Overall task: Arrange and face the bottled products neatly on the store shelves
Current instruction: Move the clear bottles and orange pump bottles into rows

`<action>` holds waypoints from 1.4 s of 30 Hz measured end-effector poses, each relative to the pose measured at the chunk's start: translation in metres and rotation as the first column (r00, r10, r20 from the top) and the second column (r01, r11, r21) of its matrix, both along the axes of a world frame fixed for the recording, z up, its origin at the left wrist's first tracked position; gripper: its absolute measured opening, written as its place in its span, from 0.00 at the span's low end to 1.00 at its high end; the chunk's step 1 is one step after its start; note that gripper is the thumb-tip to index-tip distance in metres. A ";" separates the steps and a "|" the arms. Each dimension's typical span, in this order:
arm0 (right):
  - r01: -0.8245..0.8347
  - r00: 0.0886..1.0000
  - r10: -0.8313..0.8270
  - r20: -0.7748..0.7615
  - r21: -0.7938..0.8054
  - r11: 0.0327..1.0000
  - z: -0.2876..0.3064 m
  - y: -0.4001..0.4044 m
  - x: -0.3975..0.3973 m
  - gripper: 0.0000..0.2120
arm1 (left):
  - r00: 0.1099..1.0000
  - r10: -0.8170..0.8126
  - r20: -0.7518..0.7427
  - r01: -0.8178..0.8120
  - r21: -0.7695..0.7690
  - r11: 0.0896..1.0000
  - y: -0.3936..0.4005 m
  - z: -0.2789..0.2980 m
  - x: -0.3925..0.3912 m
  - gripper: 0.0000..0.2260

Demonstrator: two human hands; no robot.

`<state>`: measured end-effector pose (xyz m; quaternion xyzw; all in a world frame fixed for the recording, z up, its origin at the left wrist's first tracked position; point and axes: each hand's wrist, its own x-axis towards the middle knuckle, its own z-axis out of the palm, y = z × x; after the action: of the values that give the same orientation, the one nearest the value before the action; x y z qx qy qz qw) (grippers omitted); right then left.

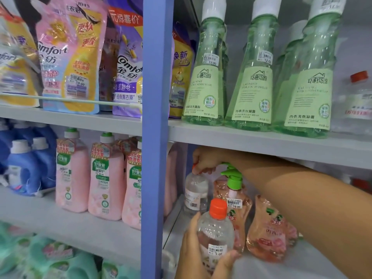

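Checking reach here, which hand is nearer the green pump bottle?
Right. The right hand grips a clear bottle's cap just left of the green pump bottle; the left hand holds the orange-capped bottle lower, in front.

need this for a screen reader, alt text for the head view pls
A person's left hand grips a clear orange-capped bottle at a store shelf, while the right hand holds the top of another clear bottle farther back, beside pink pump bottles.

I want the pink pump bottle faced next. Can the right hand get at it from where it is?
Probably yes: the right hand grips the rear clear bottle's cap, right beside the pump bottle's green head, nothing between. It must let go first.
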<state>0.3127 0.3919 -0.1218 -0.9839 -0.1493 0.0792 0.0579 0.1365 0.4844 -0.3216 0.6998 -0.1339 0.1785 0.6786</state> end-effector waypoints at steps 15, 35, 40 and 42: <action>-0.144 0.989 0.140 -0.050 -0.099 0.985 0.010 0.024 -0.058 0.14 | 0.997 -0.018 -0.073 0.019 0.016 1.000 0.017 0.003 -0.006 0.45; -0.288 0.919 0.356 0.168 -0.328 0.900 0.027 -0.013 -0.187 0.13 | 0.962 0.273 0.017 -0.271 -0.066 0.960 0.054 0.070 -0.111 0.35; -0.335 0.896 0.405 0.182 -0.321 0.886 0.046 -0.071 -0.252 0.13 | 0.957 0.278 0.085 -0.274 -0.058 0.960 0.003 0.104 -0.158 0.33; -0.323 0.906 0.386 0.174 -0.304 0.896 0.063 -0.106 -0.282 0.14 | 0.964 0.244 0.105 -0.239 -0.055 0.969 -0.024 0.123 -0.177 0.31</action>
<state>0.0304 0.2861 -0.0586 -0.9409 -0.3208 -0.0063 -0.1088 -0.0409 0.4607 -0.1987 0.6854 -0.0814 0.3012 0.6580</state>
